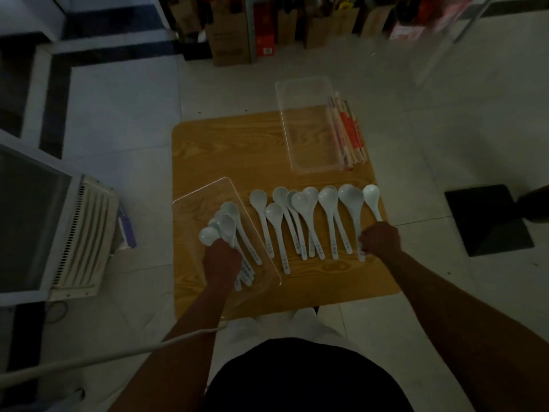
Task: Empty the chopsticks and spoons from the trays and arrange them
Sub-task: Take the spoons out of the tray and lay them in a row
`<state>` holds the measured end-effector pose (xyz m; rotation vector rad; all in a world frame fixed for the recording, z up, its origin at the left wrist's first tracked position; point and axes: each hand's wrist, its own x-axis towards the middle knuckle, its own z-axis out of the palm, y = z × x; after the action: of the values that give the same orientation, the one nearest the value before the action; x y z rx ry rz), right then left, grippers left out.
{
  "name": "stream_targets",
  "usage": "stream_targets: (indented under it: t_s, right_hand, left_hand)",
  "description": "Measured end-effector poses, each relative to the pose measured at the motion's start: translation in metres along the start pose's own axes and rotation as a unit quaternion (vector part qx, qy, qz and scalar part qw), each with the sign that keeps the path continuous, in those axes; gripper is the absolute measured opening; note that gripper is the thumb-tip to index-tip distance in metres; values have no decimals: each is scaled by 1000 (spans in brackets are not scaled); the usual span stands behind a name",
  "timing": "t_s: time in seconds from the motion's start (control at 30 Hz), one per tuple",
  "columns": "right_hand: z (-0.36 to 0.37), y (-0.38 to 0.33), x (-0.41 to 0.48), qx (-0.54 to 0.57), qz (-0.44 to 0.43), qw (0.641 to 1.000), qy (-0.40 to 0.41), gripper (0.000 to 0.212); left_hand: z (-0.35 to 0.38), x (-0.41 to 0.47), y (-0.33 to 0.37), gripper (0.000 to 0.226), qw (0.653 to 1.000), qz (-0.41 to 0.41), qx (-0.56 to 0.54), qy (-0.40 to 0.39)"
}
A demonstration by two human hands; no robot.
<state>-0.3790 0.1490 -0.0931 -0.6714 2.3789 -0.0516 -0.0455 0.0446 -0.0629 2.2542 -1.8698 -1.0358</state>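
Several white spoons (309, 221) lie in a row across the wooden table (225, 150), bowls pointing away from me. At the row's right end, my right hand (380, 237) grips the handle of the rightmost spoon (371, 196). A clear tray (205, 188) at the near left holds a few more spoons (227, 224). My left hand (221, 260) is inside it, curled round one spoon's handle. A second clear tray (306, 93) stands at the far right with nothing in it. Wrapped chopsticks (349, 132) lie piled beside its right wall.
The table is small, with tiled floor (118, 108) all around. A white appliance with a vent (86, 233) stands to the left, a dark square base (490, 221) to the right. Cardboard boxes (231, 31) line the far side. A white cable (104, 355) runs across near my left arm.
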Motion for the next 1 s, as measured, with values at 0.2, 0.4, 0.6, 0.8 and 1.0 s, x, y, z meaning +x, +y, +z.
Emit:
stream_targets:
  t_s: [0.2, 0.4, 0.6, 0.8, 1.0]
  right_hand:
    - [6, 4, 19, 58, 6, 998, -16, 19]
    - [10, 0, 23, 94, 25, 995, 1, 21]
    - [15, 3, 24, 93, 33, 995, 2, 23]
    - [17, 6, 26, 89, 30, 996, 5, 27]
    - [15, 4, 17, 93, 29, 995, 16, 31]
  left_hand:
    - [5, -4, 6, 13, 1000, 3, 9, 9]
    - [14, -9, 45, 25, 998, 59, -9, 10]
    - [37, -11, 91, 24, 994, 106, 10, -31]
    - [53, 0, 120, 17, 988, 147, 20, -36]
    - [68, 10, 133, 12, 991, 118, 35, -53]
